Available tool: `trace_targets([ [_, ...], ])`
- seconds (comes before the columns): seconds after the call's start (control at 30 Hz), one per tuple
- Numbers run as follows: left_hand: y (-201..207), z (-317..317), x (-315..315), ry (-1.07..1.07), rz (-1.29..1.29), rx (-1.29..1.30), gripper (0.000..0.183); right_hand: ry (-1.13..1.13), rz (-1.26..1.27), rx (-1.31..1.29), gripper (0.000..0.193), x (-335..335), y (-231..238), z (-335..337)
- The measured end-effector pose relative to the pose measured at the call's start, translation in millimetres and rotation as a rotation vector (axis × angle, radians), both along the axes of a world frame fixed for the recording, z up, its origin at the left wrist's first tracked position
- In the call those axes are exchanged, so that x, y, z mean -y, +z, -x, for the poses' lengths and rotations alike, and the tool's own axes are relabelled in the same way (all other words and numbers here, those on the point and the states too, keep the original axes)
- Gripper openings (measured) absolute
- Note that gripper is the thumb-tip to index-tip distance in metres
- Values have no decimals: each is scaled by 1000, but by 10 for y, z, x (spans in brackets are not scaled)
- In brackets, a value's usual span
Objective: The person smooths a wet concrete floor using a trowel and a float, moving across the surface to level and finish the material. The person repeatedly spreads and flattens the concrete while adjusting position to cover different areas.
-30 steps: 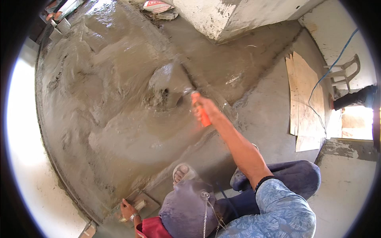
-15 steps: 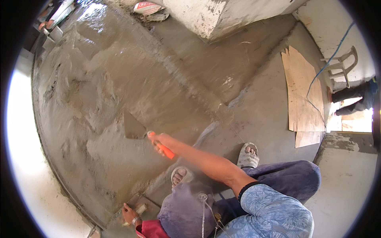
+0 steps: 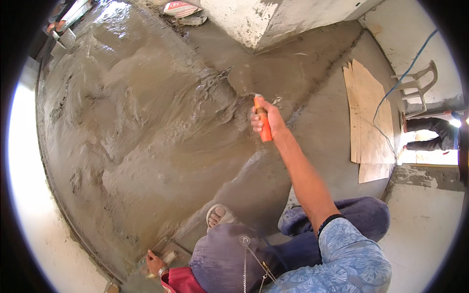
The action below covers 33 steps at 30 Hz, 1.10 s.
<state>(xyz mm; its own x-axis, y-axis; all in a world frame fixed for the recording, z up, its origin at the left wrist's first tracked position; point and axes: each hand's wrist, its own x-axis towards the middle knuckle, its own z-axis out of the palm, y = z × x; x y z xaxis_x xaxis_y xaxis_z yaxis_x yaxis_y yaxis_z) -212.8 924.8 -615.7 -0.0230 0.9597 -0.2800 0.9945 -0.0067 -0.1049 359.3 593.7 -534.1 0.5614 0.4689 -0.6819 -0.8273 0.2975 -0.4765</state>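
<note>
My right hand (image 3: 266,117), arm outstretched, is closed round the orange handle of a trowel (image 3: 242,80). Its grey blade lies against the wet mortar (image 3: 141,141), beside a churned ridge, and wet mortar coats much of it. Low at the left, my left hand (image 3: 156,263), with a wristwatch and red sleeve, is down at the floor on what looks like a hand float (image 3: 170,257). A pale handle end shows beside the fingers, most of which are hidden. My sandaled foot (image 3: 220,216) is planted by the pale mortar seam.
Plywood sheets (image 3: 372,117) lie on the right, crossed by a blue cable (image 3: 403,75). Beyond are a plastic chair (image 3: 419,85) and a person's legs (image 3: 430,134). A pillar (image 3: 259,24) and a bag (image 3: 181,9) stand at the back. Another person's hand (image 3: 56,25) shows far left.
My right hand has swung the trowel forward and to the right, from the middle of the mortar to the ridge near the pillar. The left hand has stayed nearly in place.
</note>
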Motion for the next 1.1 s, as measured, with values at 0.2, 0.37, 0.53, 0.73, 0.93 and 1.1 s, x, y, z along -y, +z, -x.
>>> trace_targets([
  [0.2, -189, 206, -58, 42, -13, 4, 62, 406, 181, 125, 37, -401, -169, 692],
  [0.37, -240, 266, -80, -11, -46, 79, 60, 764, 69, -104, 37, -841, -405, 1659],
  [0.53, 21, -177, 51, -38, 69, 12, 57, 670, 213, -149, 37, -514, -768, 1597],
  [0.73, 102, 43, 5, -11, -60, 53, 59, 511, 214, -73, 37, -111, -405, 1106],
  [0.93, 90, -66, -29, 49, 126, -51, 65, 58, 1, 11, 32, 474, -13, 357],
  [1.1, -27, 64, -58, 24, 68, -62, 66, 400, 273, 133, 30, 53, -180, 908],
])
